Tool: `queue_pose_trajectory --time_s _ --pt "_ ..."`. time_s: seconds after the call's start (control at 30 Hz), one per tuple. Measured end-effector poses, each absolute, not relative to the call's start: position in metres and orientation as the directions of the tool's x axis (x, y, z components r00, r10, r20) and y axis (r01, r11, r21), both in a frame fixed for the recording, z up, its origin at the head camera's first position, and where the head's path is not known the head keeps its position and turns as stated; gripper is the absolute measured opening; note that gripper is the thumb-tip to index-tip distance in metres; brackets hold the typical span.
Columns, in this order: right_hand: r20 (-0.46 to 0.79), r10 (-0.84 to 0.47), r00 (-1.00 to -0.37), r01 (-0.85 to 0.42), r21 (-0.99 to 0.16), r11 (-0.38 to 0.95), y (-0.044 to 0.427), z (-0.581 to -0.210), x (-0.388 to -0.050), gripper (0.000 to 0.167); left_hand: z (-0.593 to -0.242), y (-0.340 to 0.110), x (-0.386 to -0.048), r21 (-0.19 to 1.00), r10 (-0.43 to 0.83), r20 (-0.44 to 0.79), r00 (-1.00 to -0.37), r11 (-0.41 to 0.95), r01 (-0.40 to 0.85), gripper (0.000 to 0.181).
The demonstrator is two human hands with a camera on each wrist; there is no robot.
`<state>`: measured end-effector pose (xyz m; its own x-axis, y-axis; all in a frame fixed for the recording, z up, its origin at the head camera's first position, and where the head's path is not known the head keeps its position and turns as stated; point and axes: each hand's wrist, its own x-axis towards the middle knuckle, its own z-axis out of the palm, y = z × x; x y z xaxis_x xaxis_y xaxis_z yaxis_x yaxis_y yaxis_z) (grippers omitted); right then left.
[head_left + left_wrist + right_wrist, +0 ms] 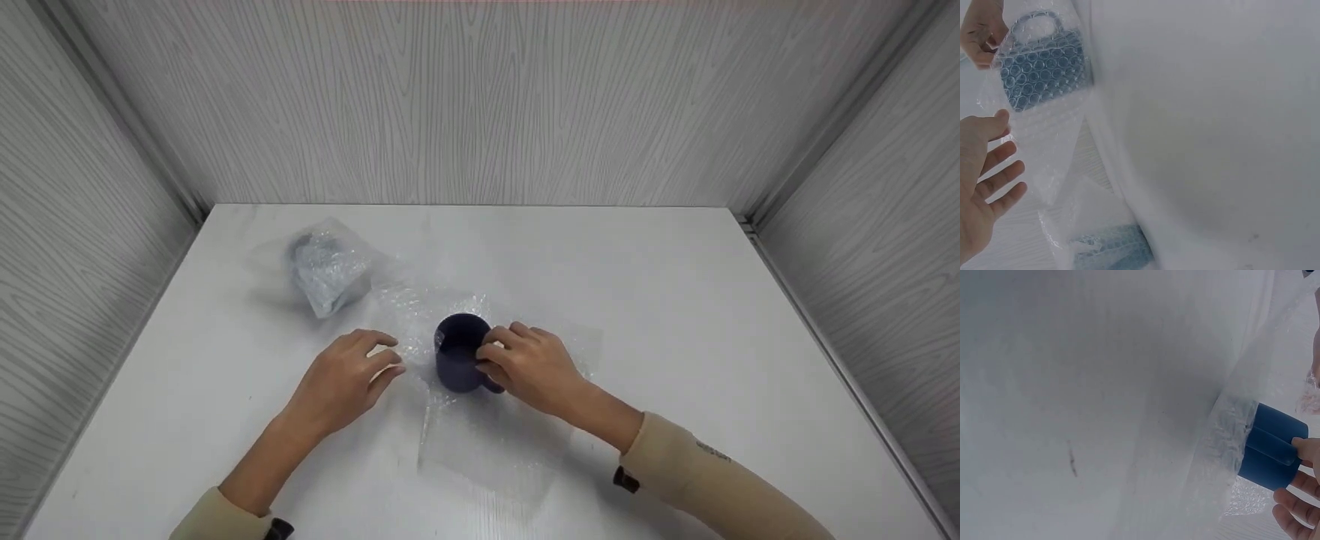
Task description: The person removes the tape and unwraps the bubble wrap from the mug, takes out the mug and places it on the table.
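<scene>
A dark blue mug [459,369] stands on a sheet of bubble wrap [487,450], its handle toward the right. My right hand [532,367] holds the mug at its rim and handle side; in the right wrist view the thumb and fingers of that hand [1306,489] are at the blue mug [1272,419]. To the left of the mug, my left hand [341,386] is held with fingers apart and nothing in it. In the left wrist view, bubble wrap covers the side of the mug [1044,70] facing the open left hand [982,185].
A bubble-wrapped bundle [330,270] lies at the back left of the white table [675,300]. Grey wood-patterned panels [465,105] enclose the back and both sides.
</scene>
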<state>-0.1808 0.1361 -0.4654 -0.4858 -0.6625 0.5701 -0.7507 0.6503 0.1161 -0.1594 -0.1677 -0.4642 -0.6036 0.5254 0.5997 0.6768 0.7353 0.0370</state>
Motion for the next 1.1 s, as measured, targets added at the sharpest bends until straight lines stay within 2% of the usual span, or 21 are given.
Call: queue_pose_trajectory --time_s 0.2,0.47,0.73,1.1 --pt "0.569 -0.664 -0.485 -0.755 0.11 0.646 0.135 -0.465 -0.181 0.011 -0.47 -0.176 -0.156 0.065 0.502 0.581 -0.64 0.755 0.652 0.012" --pt "0.56 -0.661 -0.499 -0.756 0.091 0.648 0.135 -0.465 -0.18 0.01 -0.478 -0.181 -0.153 0.062 0.492 0.576 -0.653 0.77 0.635 0.016" --pt "0.573 -0.656 -0.492 -0.751 0.103 0.653 0.135 -0.468 -0.181 0.011 -0.482 -0.187 -0.148 0.091 0.455 0.509 -0.73 0.815 0.572 0.017" --pt "0.579 -0.656 -0.484 -0.754 0.105 0.648 0.136 -0.468 -0.182 0.012 -0.486 -0.191 -0.148 0.189 0.398 0.463 -0.792 0.828 0.527 0.007"
